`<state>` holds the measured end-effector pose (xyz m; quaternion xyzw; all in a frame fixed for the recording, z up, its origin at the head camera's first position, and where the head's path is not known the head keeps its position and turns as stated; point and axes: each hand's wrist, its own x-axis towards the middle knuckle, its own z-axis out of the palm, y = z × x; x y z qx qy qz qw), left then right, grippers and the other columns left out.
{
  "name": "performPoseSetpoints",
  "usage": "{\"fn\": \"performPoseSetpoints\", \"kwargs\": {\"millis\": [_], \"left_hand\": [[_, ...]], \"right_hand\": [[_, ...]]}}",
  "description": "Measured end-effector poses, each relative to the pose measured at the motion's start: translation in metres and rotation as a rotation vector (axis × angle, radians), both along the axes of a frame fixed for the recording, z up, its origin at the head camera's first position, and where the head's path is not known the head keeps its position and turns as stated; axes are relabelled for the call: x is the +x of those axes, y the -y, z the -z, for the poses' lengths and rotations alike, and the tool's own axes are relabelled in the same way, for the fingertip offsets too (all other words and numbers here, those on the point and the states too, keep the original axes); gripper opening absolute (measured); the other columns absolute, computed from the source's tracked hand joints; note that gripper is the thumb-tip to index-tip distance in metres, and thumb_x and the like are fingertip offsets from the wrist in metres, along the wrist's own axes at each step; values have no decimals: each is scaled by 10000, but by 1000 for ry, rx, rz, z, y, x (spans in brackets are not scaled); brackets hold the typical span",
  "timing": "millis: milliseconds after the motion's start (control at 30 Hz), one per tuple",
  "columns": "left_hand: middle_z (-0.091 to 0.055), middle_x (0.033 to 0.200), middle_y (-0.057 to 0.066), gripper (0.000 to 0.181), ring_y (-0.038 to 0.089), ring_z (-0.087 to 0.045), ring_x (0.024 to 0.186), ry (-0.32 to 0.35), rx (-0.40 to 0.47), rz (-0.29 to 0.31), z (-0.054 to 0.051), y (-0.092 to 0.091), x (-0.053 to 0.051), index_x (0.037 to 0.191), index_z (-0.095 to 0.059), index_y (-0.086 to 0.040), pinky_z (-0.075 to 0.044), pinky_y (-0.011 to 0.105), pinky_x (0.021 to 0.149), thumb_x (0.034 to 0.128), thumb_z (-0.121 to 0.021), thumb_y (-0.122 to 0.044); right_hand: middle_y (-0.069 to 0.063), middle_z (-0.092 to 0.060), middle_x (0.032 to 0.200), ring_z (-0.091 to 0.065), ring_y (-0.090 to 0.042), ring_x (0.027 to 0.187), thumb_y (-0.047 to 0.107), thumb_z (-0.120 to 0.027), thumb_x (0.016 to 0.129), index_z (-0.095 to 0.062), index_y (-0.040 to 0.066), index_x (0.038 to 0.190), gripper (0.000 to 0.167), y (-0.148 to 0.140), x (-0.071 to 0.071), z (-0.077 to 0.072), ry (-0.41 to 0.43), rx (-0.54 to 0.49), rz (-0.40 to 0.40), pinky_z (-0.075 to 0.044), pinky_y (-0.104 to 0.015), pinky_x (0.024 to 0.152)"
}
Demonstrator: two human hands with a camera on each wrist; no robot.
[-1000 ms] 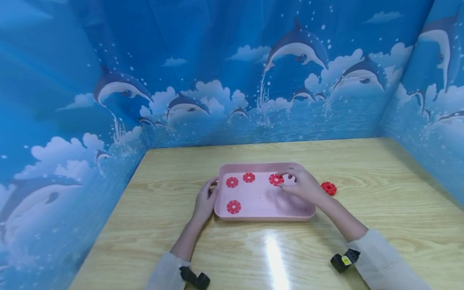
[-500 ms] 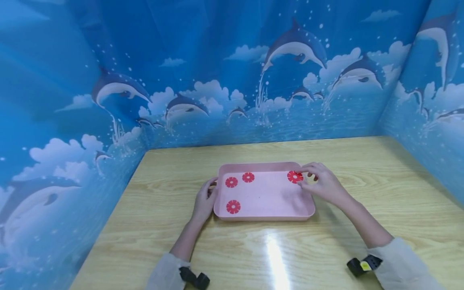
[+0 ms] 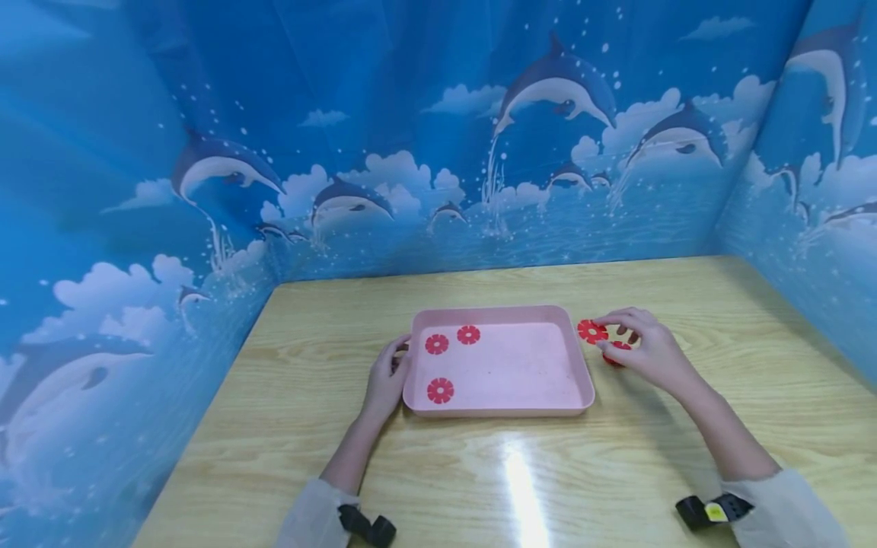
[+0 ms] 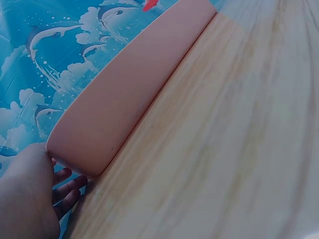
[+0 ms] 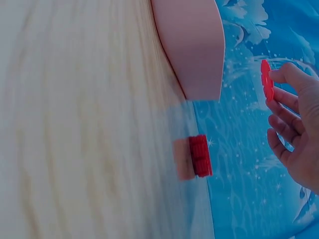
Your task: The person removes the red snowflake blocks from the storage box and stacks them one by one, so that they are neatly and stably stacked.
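Observation:
My left hand (image 3: 385,380) touches the left wall of the pink tray (image 3: 507,412); in the left wrist view the fingers of that hand (image 4: 35,194) lie loosely bent at the tray's corner (image 4: 119,94). To the right of the tray, my right hand (image 3: 651,352) pinches a red notched disc (image 3: 591,331) between thumb and fingertips. The right wrist view shows this disc (image 5: 266,80) edge-on, raised, in my right hand (image 5: 299,119). Below it on the table is a stack of red discs (image 5: 201,156), partly hidden by my fingers in the head view.
Inside the tray lie three red discs: two near the back left (image 3: 437,344) (image 3: 469,335), one at the front left (image 3: 441,390). The wood-grain table (image 3: 329,320) is bordered by a blue dolphin-print curtain (image 3: 384,228) behind and at the sides.
My right hand, with the pinched disc, has moved right from above the tray to beyond its right wall, near the stack. The left hand has stayed at the tray.

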<state>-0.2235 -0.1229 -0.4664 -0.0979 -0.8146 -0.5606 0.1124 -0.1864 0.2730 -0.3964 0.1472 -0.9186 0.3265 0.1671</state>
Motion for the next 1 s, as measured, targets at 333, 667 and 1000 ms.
{"fn": "performPoseSetpoints", "kwargs": {"millis": [333,667,1000], "left_hand": [[-562,1111,158,334,247,-567,861,5,-11,-3,-1,0,1,1254,-529,-23,-483,357,773,921,-511,-54],[-561,1111,151,335,250,-564,869,29,-13,-10,-6,0,3,1254,-527,-27,-482,364,784,922,-502,-58],[-562,1108,140,336,249,-569,873,35,-8,-6,-2,0,1,1257,-529,-43,-487,368,784,923,-507,-60]], "right_hand": [[-92,-575,1041,-451,-200,796,99,-711,788,-647,25,1069,297,-24,5,10,-16,-53,34,-420,-206,599],[-126,-574,1039,-459,-178,792,61,-711,775,-647,18,1065,299,-38,3,25,-14,-45,30,-407,-147,599],[-103,-566,1045,-453,-171,813,72,-695,795,-643,39,1084,295,-49,2,42,51,-41,54,-423,-166,615]]}}
